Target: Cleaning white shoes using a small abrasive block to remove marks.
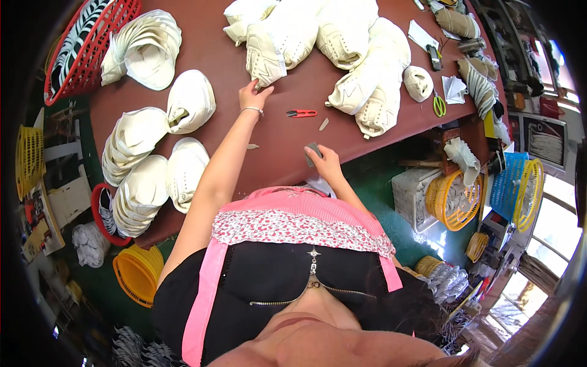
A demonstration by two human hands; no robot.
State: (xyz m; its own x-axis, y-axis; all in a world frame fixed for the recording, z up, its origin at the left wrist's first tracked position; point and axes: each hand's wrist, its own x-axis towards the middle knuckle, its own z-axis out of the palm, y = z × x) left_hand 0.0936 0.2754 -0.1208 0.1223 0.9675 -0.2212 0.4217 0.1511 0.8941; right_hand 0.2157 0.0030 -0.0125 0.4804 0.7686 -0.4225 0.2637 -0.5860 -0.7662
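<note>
The left hand [255,98], left of the red snips [304,113], pinches the near end of a cream shoe upper [264,56]; the right hand [328,161], nearer the body than the snips, grips a small grey piece [312,151]. Right of the snips lie more cream uppers [380,76], then green scissors [439,106].

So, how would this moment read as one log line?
left hand: touching cream sneaker upper; right hand: holding small grey piece; red thread snips: on tabletop

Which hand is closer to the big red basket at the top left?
Left. The left hand is right of the basket, touching a cream shoe; the right hand is farther right, nearer the body.
</note>
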